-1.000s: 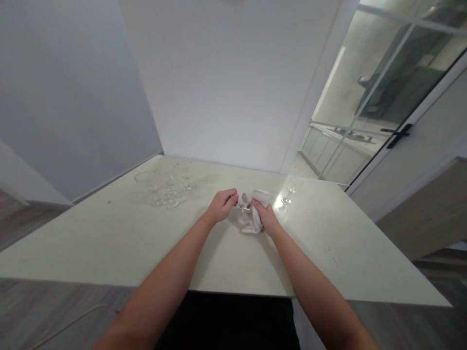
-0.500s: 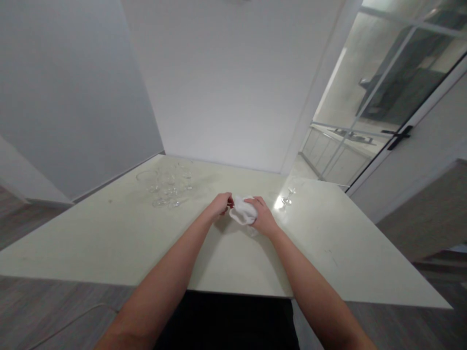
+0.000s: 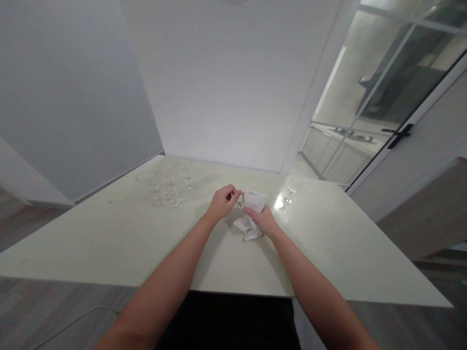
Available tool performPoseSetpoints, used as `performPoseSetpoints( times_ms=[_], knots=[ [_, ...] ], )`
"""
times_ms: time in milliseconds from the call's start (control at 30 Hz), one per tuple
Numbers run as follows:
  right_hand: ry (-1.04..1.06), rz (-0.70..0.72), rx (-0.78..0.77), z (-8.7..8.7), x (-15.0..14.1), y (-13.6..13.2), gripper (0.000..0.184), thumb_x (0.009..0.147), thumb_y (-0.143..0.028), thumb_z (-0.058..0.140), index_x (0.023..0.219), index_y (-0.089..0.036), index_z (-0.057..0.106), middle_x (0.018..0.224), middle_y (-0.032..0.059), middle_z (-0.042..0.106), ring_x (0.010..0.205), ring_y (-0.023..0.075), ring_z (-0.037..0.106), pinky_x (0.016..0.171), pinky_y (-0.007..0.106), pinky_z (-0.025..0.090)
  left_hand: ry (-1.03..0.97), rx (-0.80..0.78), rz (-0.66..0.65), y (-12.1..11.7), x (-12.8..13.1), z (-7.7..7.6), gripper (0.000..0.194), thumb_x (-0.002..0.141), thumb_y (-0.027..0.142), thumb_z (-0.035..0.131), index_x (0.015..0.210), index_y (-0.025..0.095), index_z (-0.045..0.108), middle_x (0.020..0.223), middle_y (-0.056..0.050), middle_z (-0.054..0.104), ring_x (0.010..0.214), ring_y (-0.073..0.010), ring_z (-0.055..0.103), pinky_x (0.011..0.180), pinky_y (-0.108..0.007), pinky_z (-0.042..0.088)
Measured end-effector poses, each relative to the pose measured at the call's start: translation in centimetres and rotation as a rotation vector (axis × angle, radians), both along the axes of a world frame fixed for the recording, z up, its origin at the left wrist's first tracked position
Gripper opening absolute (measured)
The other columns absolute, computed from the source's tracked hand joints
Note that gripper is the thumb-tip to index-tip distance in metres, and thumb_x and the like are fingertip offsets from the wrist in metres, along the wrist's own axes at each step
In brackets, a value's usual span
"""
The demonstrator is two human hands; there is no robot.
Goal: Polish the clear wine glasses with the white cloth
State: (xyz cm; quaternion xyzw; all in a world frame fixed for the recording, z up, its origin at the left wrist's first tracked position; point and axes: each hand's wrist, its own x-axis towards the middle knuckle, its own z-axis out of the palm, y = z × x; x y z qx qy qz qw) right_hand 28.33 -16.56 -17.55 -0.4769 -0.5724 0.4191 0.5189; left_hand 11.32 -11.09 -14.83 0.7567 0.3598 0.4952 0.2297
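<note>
Over the middle of a pale table (image 3: 109, 243), my left hand (image 3: 221, 204) is closed in a pinch on a clear stemmed glass (image 3: 239, 205), gripping its thin end. My right hand (image 3: 263, 219) is closed round a white cloth (image 3: 251, 214) wrapped over the glass's other end; part of the cloth hangs down toward the table. Most of the glass is hidden by the cloth and my fingers.
Several clear glasses (image 3: 166, 187) stand in a cluster at the table's far left. One stemmed glass (image 3: 289, 193) stands alone at the far right, near a glass door (image 3: 383, 87) with a black handle. White walls close the back.
The cloth, bunched between both hands half a second ago, now hangs lower under my right hand, and my left hand has lifted slightly with the glass's thin end showing.
</note>
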Motion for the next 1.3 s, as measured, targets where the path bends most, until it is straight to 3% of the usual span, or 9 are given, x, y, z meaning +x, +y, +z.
performPoseSetpoints(
  times_ms=[167, 300, 367, 467, 633, 767, 1000, 1133, 1300],
  knots=[
    [-0.562, -0.134, 0.464, -0.2, 0.3, -0.6, 0.06, 0.062, -0.011, 0.062, 0.122, -0.021, 0.055, 0.127, 0.0117, 0.046, 0.11, 0.0249, 0.053, 0.094, 0.038, 0.046, -0.075, -0.4, 0.047, 1.2, 0.4, -1.3, 0.033, 0.079, 0.04, 0.049, 0.054, 0.018, 0.047, 0.049, 0.003, 0.042, 0.048, -0.0104, 0.039, 0.047, -0.023, 0.029],
    [-0.488, -0.159, 0.548, -0.3, 0.5, -0.6, 0.058, 0.064, -0.011, 0.059, 0.121, -0.021, 0.055, 0.126, 0.0115, 0.046, 0.114, 0.0253, 0.05, 0.099, 0.038, 0.042, -0.123, -0.587, 0.015, 0.6, 0.7, -1.1, 0.031, 0.077, 0.041, 0.05, 0.055, 0.019, 0.046, 0.047, 0.004, 0.041, 0.042, -0.0093, 0.035, 0.041, -0.022, 0.023],
    [-0.27, -0.166, 0.496, -0.4, 0.4, -0.2, 0.051, 0.066, -0.02, 0.063, 0.117, -0.022, 0.057, 0.12, 0.0087, 0.053, 0.112, 0.025, 0.052, 0.1, 0.039, 0.041, -0.125, -0.553, 0.015, 0.3, 0.9, -0.8, 0.032, 0.075, 0.044, 0.054, 0.056, 0.018, 0.047, 0.048, 0.004, 0.043, 0.043, -0.0092, 0.036, 0.042, -0.022, 0.024],
    [0.23, -0.152, 0.239, -0.2, 0.1, 0.4, 0.037, 0.076, -0.045, 0.055, 0.102, -0.02, 0.063, 0.104, 0.0061, 0.064, 0.108, 0.025, 0.056, 0.098, 0.04, 0.042, -0.167, -0.417, 0.045, 0.2, 1.2, -0.6, 0.035, 0.073, 0.045, 0.059, 0.055, 0.018, 0.045, 0.048, 0.004, 0.044, 0.046, -0.009, 0.038, 0.045, -0.022, 0.028],
    [0.804, 0.102, -0.046, 0.8, -0.7, -0.3, 0.057, 0.078, -0.061, 0.04, 0.096, -0.015, 0.068, 0.091, 0.0086, 0.071, 0.101, 0.0277, 0.062, 0.087, 0.038, 0.05, -0.419, -0.513, 0.031, 0.0, 1.9, -0.9, 0.038, 0.076, 0.048, 0.056, 0.056, 0.018, 0.043, 0.049, 0.005, 0.042, 0.042, -0.007, 0.033, 0.042, -0.021, 0.026],
    [0.775, 0.164, -0.093, 0.5, -1.2, -0.6, 0.05, 0.074, -0.054, 0.047, 0.094, -0.015, 0.07, 0.089, 0.0075, 0.072, 0.096, 0.026, 0.064, 0.083, 0.035, 0.051, -0.552, -0.636, 0.087, 0.0, 2.1, -1.4, 0.036, 0.075, 0.047, 0.055, 0.055, 0.018, 0.044, 0.047, 0.005, 0.04, 0.039, -0.0063, 0.031, 0.039, -0.02, 0.022],
    [0.461, -0.301, -0.013, 0.1, -0.7, 0.7, 0.045, 0.069, -0.049, 0.067, 0.104, -0.021, 0.063, 0.098, 0.003, 0.07, 0.094, 0.0192, 0.062, 0.082, 0.03, 0.048, -0.395, -0.469, 0.266, 1.4, 1.0, -1.9, 0.036, 0.077, 0.044, 0.053, 0.053, 0.019, 0.045, 0.045, 0.004, 0.042, 0.041, -0.0086, 0.037, 0.041, -0.022, 0.029],
    [0.623, -0.179, -0.044, 0.5, -0.7, 0.6, 0.054, 0.073, -0.063, 0.053, 0.108, -0.022, 0.06, 0.098, 0.0036, 0.069, 0.097, 0.0216, 0.062, 0.074, 0.03, 0.049, -0.365, -0.403, 0.296, 1.8, 0.7, -2.1, 0.037, 0.08, 0.045, 0.05, 0.053, 0.02, 0.043, 0.044, 0.004, 0.042, 0.041, -0.0094, 0.038, 0.041, -0.022, 0.03],
    [0.568, -0.169, -0.214, 0.3, -0.7, 0.6, 0.043, 0.069, -0.054, 0.06, 0.099, -0.022, 0.06, 0.089, 0.0004, 0.068, 0.085, 0.0186, 0.062, 0.064, 0.026, 0.046, -0.429, -0.431, 0.286, 2.0, 0.4, -2.1, 0.037, 0.08, 0.046, 0.05, 0.055, 0.019, 0.043, 0.047, 0.004, 0.043, 0.041, -0.0084, 0.036, 0.041, -0.022, 0.03]
  ],
)
